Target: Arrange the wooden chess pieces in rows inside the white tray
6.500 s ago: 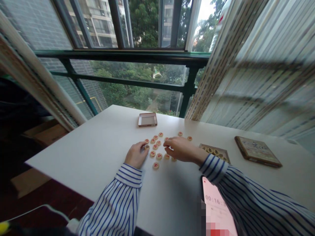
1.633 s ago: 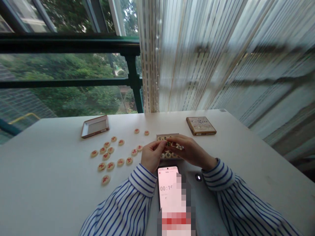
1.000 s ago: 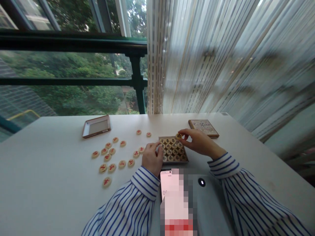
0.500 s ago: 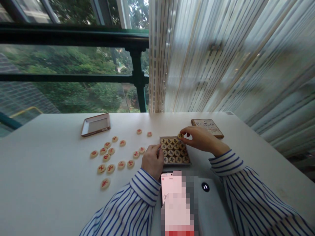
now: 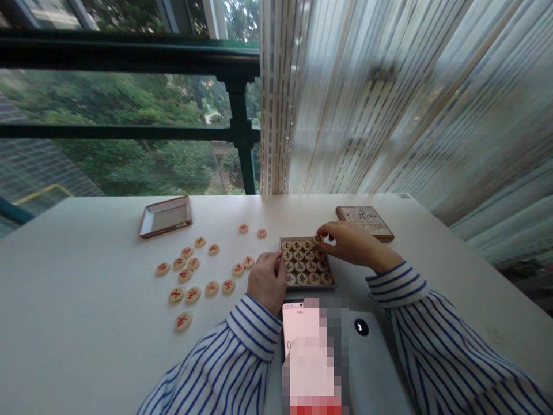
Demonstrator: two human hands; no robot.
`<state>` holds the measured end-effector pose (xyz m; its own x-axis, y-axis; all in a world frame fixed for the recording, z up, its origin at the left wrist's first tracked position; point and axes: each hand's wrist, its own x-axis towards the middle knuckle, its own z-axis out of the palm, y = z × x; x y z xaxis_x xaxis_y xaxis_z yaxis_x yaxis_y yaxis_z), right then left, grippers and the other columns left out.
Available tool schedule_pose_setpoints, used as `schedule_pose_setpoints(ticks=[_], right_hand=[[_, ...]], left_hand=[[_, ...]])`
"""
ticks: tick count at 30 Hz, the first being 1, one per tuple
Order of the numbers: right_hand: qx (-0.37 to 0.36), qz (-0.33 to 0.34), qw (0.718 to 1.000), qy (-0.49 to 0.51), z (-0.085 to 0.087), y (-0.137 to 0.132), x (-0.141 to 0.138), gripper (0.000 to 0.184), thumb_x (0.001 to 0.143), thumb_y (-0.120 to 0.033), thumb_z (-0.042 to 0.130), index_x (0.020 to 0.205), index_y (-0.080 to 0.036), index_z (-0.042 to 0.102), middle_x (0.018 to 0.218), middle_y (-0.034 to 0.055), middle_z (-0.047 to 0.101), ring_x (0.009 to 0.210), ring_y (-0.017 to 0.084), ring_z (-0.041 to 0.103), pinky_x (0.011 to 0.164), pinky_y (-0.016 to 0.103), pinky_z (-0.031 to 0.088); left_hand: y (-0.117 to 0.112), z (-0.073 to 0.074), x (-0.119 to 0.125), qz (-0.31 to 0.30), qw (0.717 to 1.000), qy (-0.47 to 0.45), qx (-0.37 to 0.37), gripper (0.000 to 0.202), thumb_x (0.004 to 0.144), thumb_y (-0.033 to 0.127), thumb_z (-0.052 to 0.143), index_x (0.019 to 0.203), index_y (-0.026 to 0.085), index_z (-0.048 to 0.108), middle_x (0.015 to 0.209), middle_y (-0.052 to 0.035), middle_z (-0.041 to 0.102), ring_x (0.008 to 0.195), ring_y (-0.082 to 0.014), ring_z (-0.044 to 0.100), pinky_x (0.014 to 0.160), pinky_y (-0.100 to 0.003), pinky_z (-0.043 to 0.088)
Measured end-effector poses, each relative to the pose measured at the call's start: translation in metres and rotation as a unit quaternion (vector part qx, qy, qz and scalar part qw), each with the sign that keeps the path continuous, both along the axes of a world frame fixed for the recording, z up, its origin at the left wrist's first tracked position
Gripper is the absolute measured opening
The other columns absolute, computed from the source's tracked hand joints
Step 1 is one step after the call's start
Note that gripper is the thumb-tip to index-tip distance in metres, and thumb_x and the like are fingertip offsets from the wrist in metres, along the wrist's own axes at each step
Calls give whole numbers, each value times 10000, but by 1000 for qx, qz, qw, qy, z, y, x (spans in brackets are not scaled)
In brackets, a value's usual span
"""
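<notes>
A shallow box (image 5: 307,287) holds rows of round wooden Chinese chess pieces (image 5: 311,266) with black characters. My left hand (image 5: 266,281) is closed on the box's left edge, its thumb and fingers bent at the rim. Between the thumb and fingers of my right hand (image 5: 345,241) is a Chinese chess piece (image 5: 317,238) with a black character, at the box's far right corner. Whether that piece touches the box floor, I cannot tell. To the left, several red-lettered pieces (image 5: 192,294) lie scattered face up on the white table (image 5: 108,300).
An upturned box lid (image 5: 166,218) lies at the far left. A flat printed box (image 5: 367,222) is at the far right, behind my right hand. Close to me are a phone (image 5: 294,323), partly blurred out, and a pale device with a lit round display (image 5: 362,327).
The view has tilted slightly, so the table things sit a little higher in it. Both hands keep nearly the same place, with the piece still pinched at the box's corner.
</notes>
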<state>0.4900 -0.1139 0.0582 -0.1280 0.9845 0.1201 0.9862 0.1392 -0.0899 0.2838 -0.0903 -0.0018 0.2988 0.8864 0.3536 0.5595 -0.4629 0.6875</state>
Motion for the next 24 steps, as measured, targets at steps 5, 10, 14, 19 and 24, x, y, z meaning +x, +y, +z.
schedule_pose_setpoints(ticks=[5, 10, 14, 19, 24], right_hand=[[-3, -7, 1000, -30, 0, 0, -1, 239, 790, -372, 493, 901, -195, 608, 876, 63, 638, 757, 175, 569, 658, 278, 398], [1, -12, 999, -46, -2, 0, -1, 244, 792, -391, 486, 878, -199, 610, 868, 63, 629, 758, 180, 565, 650, 281, 390], [-2, -15, 998, -56, -4, 0, -1, 248, 791, -400, 489, 874, -202, 615, 860, 65, 629, 765, 187, 566, 647, 286, 384], [-6, -18, 998, -61, -3, 1, -3, 240, 796, -396, 481, 863, -210, 617, 848, 61, 629, 769, 193, 569, 654, 294, 384], [-15, -19, 998, -56, -3, 2, -3, 244, 791, -391, 495, 878, -202, 622, 857, 74, 627, 774, 189, 571, 670, 290, 390]], left_hand=[[-1, -1, 0, -1, 1000, 9, -5, 235, 773, 167, 480, 937, 120, 641, 892, -96, 649, 832, -184, 599, 779, -321, 472], [0, -1, 0, -4, 1000, 7, -3, 239, 772, 160, 477, 942, 108, 638, 896, -100, 647, 833, -180, 594, 783, -318, 468], [0, 0, 0, -2, 1000, 8, 3, 232, 775, 164, 471, 931, 124, 638, 886, -93, 648, 818, -177, 595, 771, -318, 470], [0, 0, 0, -3, 1000, 6, 3, 228, 776, 167, 473, 927, 123, 638, 879, -91, 648, 819, -177, 593, 767, -313, 469], [0, -1, 0, 0, 1000, 2, 6, 220, 775, 169, 472, 915, 135, 640, 875, -84, 650, 811, -174, 596, 756, -311, 473]])
